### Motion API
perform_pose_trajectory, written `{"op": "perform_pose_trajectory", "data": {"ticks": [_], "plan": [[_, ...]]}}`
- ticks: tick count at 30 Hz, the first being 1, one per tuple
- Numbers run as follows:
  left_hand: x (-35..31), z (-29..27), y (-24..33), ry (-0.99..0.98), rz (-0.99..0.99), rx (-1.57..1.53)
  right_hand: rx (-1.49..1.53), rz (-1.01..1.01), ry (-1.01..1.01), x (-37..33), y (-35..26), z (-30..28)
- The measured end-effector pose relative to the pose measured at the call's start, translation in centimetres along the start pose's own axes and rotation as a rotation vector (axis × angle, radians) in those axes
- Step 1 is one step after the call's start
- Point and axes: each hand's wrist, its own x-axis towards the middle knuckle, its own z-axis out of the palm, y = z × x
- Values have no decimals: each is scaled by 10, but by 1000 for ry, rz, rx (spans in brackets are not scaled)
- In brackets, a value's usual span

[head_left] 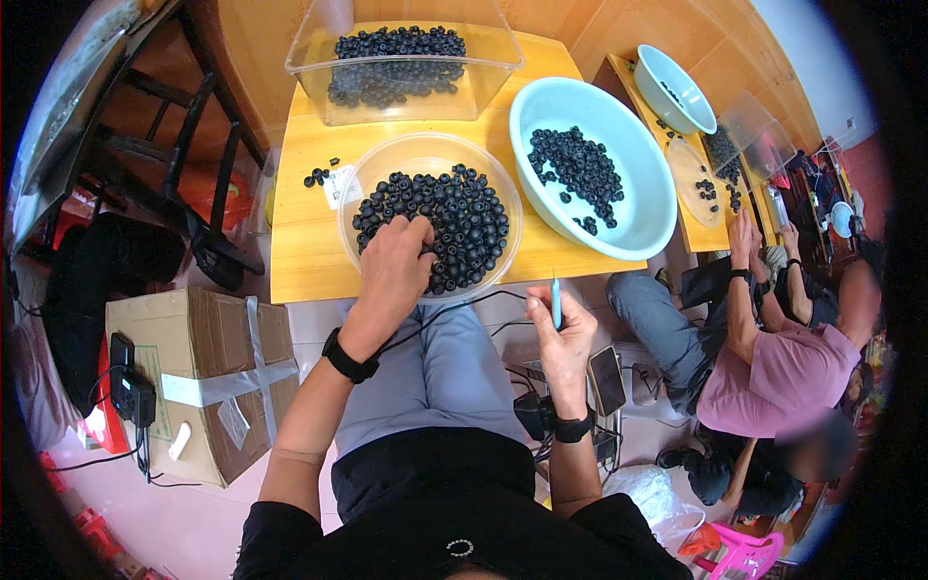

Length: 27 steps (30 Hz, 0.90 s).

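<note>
A round clear plastic tray full of small black bead-like pieces stands at the table's near edge. Over its left side, my left hand reaches in with curled fingers among the pieces; the fingertips are partly hidden, so what they pinch cannot be made out. To the right of the tray, in front of the table edge, my right hand grips a slim light-blue pen-like tool with a thin tip pointing up. A dark cord passes between the hands, above my lap.
Behind the tray is a clear rectangular bin of black pieces; at right, a light-blue basin holds more. Loose pieces lie by a white label. A taped cardboard box stands left. Other people work at right.
</note>
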Motion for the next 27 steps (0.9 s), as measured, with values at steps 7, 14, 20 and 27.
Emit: {"op": "perform_pose_trajectory", "data": {"ticks": [7,14,20,27], "plan": [[-14,-28,7,-294,-308,-1256,15,31,-39,-5,1,9],[-40,-14,9,-339,-393,-1746,-40,-17,-205,-7,-5,13],[-45,-5,4,-381,-377,-1856,-109,-178,-303,-3,-24,17],[-48,-5,4,-371,-456,-1893,-255,-354,-360,1,-37,18]]}}
